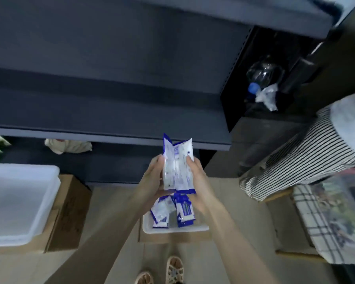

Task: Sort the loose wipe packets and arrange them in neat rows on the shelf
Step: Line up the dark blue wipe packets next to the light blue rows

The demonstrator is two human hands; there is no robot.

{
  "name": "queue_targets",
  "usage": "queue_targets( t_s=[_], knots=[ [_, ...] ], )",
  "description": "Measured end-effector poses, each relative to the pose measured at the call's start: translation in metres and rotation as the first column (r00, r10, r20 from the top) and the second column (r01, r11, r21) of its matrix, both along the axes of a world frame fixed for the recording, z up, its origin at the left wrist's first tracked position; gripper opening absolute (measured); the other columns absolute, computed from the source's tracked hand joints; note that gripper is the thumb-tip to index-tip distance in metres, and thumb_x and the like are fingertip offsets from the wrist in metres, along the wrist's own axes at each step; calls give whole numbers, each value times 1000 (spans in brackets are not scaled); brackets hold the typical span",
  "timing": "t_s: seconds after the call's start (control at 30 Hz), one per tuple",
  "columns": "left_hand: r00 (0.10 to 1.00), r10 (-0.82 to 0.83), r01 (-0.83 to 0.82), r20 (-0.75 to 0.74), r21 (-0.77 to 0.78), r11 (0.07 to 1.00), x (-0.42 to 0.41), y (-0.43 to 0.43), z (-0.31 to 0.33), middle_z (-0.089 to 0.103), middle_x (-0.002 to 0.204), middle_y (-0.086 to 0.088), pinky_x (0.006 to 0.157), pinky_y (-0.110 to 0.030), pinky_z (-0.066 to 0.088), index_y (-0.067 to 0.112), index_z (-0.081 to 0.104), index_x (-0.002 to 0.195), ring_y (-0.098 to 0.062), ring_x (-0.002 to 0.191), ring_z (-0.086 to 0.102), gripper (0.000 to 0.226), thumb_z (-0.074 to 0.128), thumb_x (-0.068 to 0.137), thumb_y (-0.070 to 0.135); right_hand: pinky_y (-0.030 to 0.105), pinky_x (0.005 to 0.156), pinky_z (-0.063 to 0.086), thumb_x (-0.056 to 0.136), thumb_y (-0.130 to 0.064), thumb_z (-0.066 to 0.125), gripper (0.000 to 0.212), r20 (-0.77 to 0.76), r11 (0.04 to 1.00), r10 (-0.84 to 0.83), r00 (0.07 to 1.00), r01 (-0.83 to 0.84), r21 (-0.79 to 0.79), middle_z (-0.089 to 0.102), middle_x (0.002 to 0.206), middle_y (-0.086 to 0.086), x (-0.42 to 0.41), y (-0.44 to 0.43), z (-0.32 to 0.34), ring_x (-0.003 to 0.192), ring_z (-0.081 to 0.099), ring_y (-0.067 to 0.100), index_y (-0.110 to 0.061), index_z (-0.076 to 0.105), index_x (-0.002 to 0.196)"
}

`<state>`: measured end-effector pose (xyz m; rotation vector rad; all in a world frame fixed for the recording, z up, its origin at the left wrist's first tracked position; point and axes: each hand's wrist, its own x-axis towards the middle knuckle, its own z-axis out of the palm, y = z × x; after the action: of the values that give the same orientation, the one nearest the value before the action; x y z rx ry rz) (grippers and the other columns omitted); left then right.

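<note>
Both hands hold a small stack of white-and-blue wipe packets point(177, 167) upright, just in front of the dark shelf's front edge point(111, 136). My left hand point(152, 177) grips the stack's left side and my right hand point(197, 177) grips its right side. Below the hands, a white tub point(172, 229) on a cardboard box holds more loose wipe packets point(172, 211). The grey shelf board point(111, 107) above the edge is bare where I can see it.
A large translucent bin point(19, 201) rests on a cardboard box point(68, 212) at the left. A person in a striped shirt point(295, 160) stands at the right. A clear bottle with a blue cap point(262, 76) lies in a black compartment. My sandalled feet point(162, 271) are below.
</note>
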<state>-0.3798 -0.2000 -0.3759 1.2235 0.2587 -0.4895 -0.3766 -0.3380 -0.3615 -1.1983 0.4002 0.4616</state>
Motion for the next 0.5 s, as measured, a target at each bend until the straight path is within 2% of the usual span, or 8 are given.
queue_targets(
  t_s=[0.1, 0.13, 0.2, 0.27, 0.37, 0.43, 0.5],
  knots=[
    [990, 61, -68, 129, 47, 997, 9, 5, 57, 67, 108, -2, 70, -34, 57, 30, 50, 126, -22, 94, 68, 31, 46, 98, 43, 35, 72, 51, 91, -49, 54, 31, 50, 999, -46, 998, 46, 16, 69, 93, 3, 10, 17, 54, 85, 67, 19, -22, 68, 99],
    [981, 80, -89, 175, 47, 995, 12, 5, 74, 68, 107, -3, 69, -31, 56, 32, 50, 125, -21, 93, 69, 28, 48, 98, 38, 33, 68, 47, 93, -47, 50, 32, 84, 999, -41, 996, 40, 12, 66, 89, 5, 14, 21, 72, 81, 63, 19, -20, 67, 97],
    [963, 89, -107, 254, 58, 993, 18, 6, 103, 70, 102, -6, 73, -32, 56, 32, 50, 125, -20, 91, 70, 31, 54, 95, 33, 35, 74, 47, 99, -40, 42, 34, 180, 999, -15, 984, 7, 43, 66, 102, 11, 22, 24, 102, 91, 60, 23, -17, 62, 114],
    [944, 139, -163, 299, 54, 985, 27, 8, 126, 72, 98, -7, 75, -33, 56, 26, 49, 125, -19, 90, 70, 35, 59, 92, 30, 36, 82, 50, 99, -37, 42, 38, 221, 994, -8, 975, -15, 106, 66, 117, 13, 27, 25, 131, 98, 63, 23, -14, 58, 126],
    [932, 204, -222, 301, 27, 975, 44, 10, 153, 73, 100, -6, 73, -30, 57, 12, 53, 121, -18, 93, 69, 35, 62, 90, 25, 32, 81, 50, 97, -29, 42, 40, 276, 984, 20, 961, -68, 167, 64, 121, 16, 40, 25, 159, 98, 63, 22, -9, 60, 126],
    [924, 234, -246, 302, 2, 969, 55, 11, 167, 73, 100, -8, 68, -27, 56, 6, 57, 117, -18, 90, 70, 32, 63, 90, 22, 34, 86, 49, 96, -26, 41, 40, 315, 970, 30, 949, -104, 219, 65, 119, 16, 51, 24, 172, 98, 64, 22, -6, 63, 122],
    [909, 282, -294, 308, -7, 956, 68, 13, 180, 73, 97, -9, 67, -29, 57, 2, 58, 113, -17, 85, 71, 32, 66, 88, 20, 39, 95, 47, 94, -24, 43, 39, 348, 954, 39, 937, -139, 267, 65, 120, 16, 65, 21, 186, 101, 63, 24, -6, 63, 122]
  ],
)
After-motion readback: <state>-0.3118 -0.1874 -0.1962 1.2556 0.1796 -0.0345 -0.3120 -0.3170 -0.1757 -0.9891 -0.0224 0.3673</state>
